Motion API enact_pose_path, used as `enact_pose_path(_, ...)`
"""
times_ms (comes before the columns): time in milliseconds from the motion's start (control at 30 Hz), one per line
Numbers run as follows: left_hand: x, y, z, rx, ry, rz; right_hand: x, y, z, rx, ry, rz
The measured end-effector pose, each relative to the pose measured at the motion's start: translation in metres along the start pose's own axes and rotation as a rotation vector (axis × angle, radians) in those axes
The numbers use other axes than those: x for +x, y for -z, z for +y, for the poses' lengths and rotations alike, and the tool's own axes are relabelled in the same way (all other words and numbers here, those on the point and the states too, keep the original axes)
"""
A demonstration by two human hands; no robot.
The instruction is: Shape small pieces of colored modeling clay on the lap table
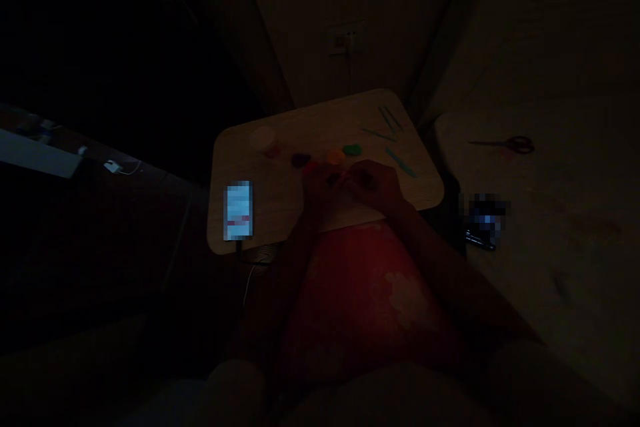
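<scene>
In very dim light, my left hand [323, 185] and my right hand [373, 183] meet over the front of a small wooden table [280, 200]. Both have their fingers curled in and fingertips close together. Whatever lies between them is too dark and small to make out. Just beyond the hands is a row of soft-looking lumps, perhaps modelling clay: a dark one [301, 160], a red one [311, 165], an orange one [335, 157] and a green one [353, 149]. The red lump is nearest my left hand and partly covered by it.
A lit phone [239, 210] lies at the table's left, a pale tub [263, 140] behind it. Several thin teal sticks, perhaps modelling tools [400, 162], lie at the right. Scissors [505, 144] rest on the surface beyond; a wall socket [346, 39] is behind.
</scene>
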State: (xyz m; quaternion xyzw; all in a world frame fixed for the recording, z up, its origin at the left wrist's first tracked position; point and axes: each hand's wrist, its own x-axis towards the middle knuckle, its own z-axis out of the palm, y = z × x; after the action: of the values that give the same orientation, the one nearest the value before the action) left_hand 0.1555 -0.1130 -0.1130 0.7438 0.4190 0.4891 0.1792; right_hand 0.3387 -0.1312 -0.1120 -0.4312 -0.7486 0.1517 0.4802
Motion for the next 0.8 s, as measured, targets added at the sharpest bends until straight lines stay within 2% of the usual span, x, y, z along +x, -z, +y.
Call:
enact_pose_path(167,0.0008,0.0021,0.004,0.014,-0.003,0.04,-0.0009,-0.0001,0.0008,0.055,-0.044,-0.03)
enact_pose_path(500,0.0039,0.0032,0.0029,-0.08,0.004,-0.076,-0.0016,-0.0003,0.0025,0.013,-0.019,-0.032)
enact_pose_path(800,0.0042,0.001,-0.0031,-0.194,0.023,-0.05,-0.0017,-0.0022,0.004,-0.073,-0.002,0.014)
